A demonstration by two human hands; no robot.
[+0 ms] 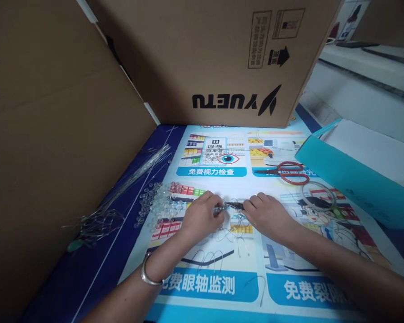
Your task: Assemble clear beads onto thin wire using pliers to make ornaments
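Dark slim tool lies crosswise between both hands – left hand pinched shut on a clear bead with thin wire, right hand closed on the tool's end, over the worktop.

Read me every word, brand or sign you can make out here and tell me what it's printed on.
"YUETU", upside down: cardboard box.
Arrow sign and boxed labels on the box: too small to read.
"免费视力检查": printed mat.
"免费眼轴监测": mat, near edge.
"免费裂隙": mat, cut off by the right forearm.
QR-code panel: unreadable.
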